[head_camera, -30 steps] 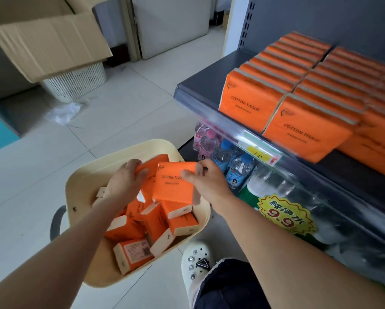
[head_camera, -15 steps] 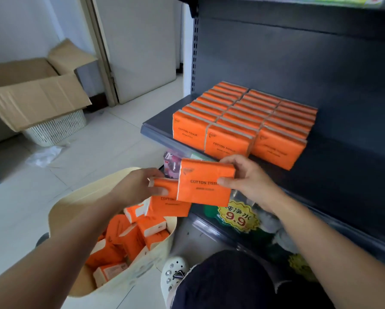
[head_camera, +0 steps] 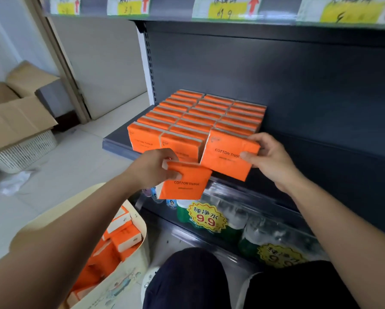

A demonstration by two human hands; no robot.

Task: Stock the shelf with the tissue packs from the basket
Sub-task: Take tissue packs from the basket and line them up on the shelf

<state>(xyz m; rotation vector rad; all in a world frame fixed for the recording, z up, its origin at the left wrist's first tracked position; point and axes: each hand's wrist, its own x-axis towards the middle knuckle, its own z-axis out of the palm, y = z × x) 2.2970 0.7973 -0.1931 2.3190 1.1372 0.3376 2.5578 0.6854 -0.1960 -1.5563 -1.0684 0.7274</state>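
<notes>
While right hand [head_camera: 269,158] pinches one tissue pack [head_camera: 228,160] upright at the front of the shelf [head_camera: 115,141] rows to match them, left hand [head_camera: 151,169] clamps a second pack [head_camera: 183,182] waiting below; more sit in basket [head_camera: 140,221]

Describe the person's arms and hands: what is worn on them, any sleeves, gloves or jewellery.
Both forearms are bare up to the picture's edge, with no sleeve in view. The left hand and the right hand wear no gloves, and no ring, watch or bracelet shows on either. No markings show on them.
</notes>
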